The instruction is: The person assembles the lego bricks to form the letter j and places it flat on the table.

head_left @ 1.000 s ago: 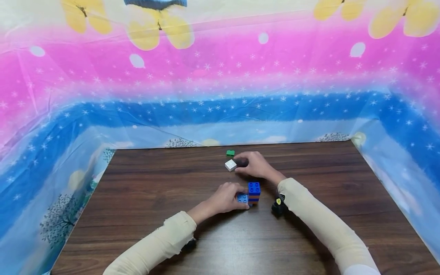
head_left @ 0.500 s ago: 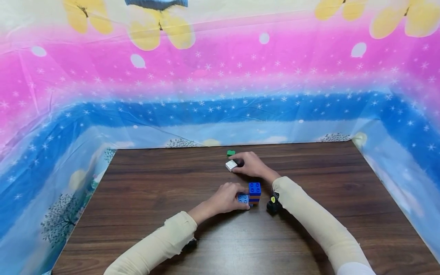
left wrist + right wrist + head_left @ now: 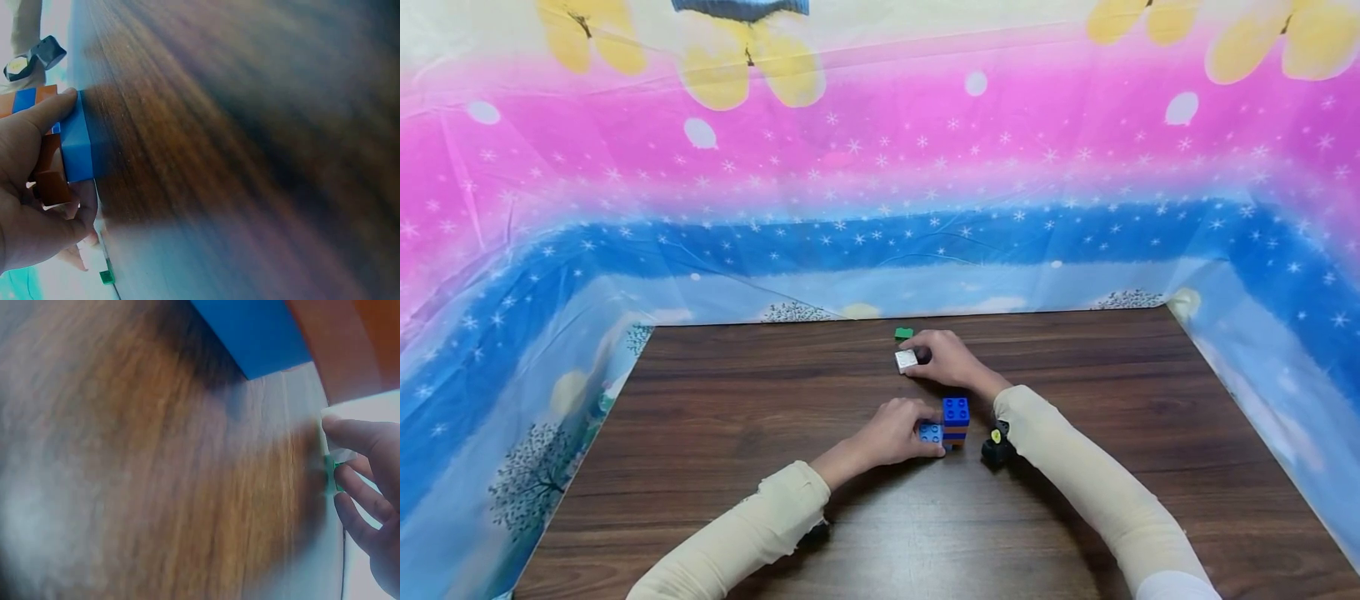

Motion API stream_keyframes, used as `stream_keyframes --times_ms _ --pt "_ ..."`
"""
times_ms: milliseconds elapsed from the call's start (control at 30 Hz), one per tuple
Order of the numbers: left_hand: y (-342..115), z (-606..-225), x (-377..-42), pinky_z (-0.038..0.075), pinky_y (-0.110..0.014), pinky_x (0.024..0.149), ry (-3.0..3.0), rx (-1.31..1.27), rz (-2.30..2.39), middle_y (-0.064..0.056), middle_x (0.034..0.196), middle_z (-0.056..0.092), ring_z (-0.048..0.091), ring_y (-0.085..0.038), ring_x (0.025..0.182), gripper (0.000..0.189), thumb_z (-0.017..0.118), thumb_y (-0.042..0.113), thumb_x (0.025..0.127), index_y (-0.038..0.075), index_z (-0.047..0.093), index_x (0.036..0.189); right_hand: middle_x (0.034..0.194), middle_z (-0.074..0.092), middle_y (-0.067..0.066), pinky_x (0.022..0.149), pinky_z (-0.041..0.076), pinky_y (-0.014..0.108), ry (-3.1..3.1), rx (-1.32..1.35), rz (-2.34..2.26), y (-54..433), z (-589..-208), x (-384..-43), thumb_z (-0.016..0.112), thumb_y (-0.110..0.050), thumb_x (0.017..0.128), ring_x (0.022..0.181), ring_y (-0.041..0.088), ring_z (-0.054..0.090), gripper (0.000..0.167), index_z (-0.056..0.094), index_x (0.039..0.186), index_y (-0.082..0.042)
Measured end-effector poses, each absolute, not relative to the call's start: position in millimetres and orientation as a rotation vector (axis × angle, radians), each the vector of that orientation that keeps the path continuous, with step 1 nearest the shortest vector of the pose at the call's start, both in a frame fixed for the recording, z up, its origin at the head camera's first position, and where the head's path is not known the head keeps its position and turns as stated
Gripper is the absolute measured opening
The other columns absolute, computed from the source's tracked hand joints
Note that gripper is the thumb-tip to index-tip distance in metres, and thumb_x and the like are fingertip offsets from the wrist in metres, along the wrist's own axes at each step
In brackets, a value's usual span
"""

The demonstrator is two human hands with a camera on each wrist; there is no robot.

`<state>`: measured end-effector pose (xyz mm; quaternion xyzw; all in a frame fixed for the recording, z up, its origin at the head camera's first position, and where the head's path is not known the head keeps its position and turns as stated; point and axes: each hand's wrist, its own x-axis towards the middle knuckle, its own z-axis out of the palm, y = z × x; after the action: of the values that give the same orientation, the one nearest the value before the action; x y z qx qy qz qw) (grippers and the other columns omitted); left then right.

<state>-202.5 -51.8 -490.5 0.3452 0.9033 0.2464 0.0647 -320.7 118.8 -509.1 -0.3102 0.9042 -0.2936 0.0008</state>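
My left hand [image 3: 891, 432] grips a built block of toy bricks near the table's middle. Its light blue studded brick [image 3: 930, 433] shows between thumb and fingers, beside a taller stack [image 3: 956, 410] in dark blue and orange. In the left wrist view, the thumb lies against a blue brick [image 3: 76, 147] at the bottom, with a brown-orange brick [image 3: 52, 172] above it. Farther back, my right hand [image 3: 953, 358] pinches a white brick [image 3: 906, 361] between thumb and fingers. The right wrist view shows only the fingers [image 3: 359, 434], with the white brick partly hidden behind them.
A green brick [image 3: 904, 333] lies near the table's back edge, just beyond the right hand. A black wrist camera [image 3: 997, 447] hangs under the right sleeve, close to the stack. Printed cloth [image 3: 880, 250] encloses the wooden table [image 3: 737, 392] at the back and sides.
My right hand has moved slightly left and taken hold of the white brick, which has turned a little and shifted slightly right. The left hand and its bricks stay in place.
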Motion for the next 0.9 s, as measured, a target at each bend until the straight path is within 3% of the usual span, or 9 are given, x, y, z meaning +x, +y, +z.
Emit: stream_keyframes --times_ms 400,700,900 --pt "-51 -491 -203 0.050 -0.025 0.075 2.713 1.048 0.754 -0.001 0.106 0.074 0.064 -0.008 0.088 0.040 0.084 0.036 0.086 0.012 0.076 0.117 0.113 0.071 0.004 0.076 0.053 0.036 2.874 -0.981 -0.946 134 -502 -320 0.083 -0.029 0.088 0.085 0.014 0.062 0.036 0.075 0.120 -0.015" --pt "-51 -491 -204 0.051 -0.026 0.077 2.712 1.044 0.757 -0.001 0.108 0.074 0.065 -0.010 0.091 0.041 0.084 0.036 0.086 0.011 0.076 0.118 0.100 0.073 0.002 0.075 0.057 0.036 2.845 -0.924 -1.014 144 -483 -314 0.082 -0.028 0.088 0.086 0.015 0.069 0.035 0.075 0.120 -0.015" --pt "-51 -491 -204 0.050 -0.024 0.074 2.712 1.034 0.753 -0.001 0.106 0.074 0.064 -0.008 0.087 0.041 0.084 0.037 0.086 0.011 0.076 0.117 0.101 0.071 0.000 0.072 0.057 0.033 2.855 -0.971 -1.052 151 -463 -307 0.082 -0.031 0.089 0.081 0.011 0.069 0.036 0.074 0.120 -0.015"
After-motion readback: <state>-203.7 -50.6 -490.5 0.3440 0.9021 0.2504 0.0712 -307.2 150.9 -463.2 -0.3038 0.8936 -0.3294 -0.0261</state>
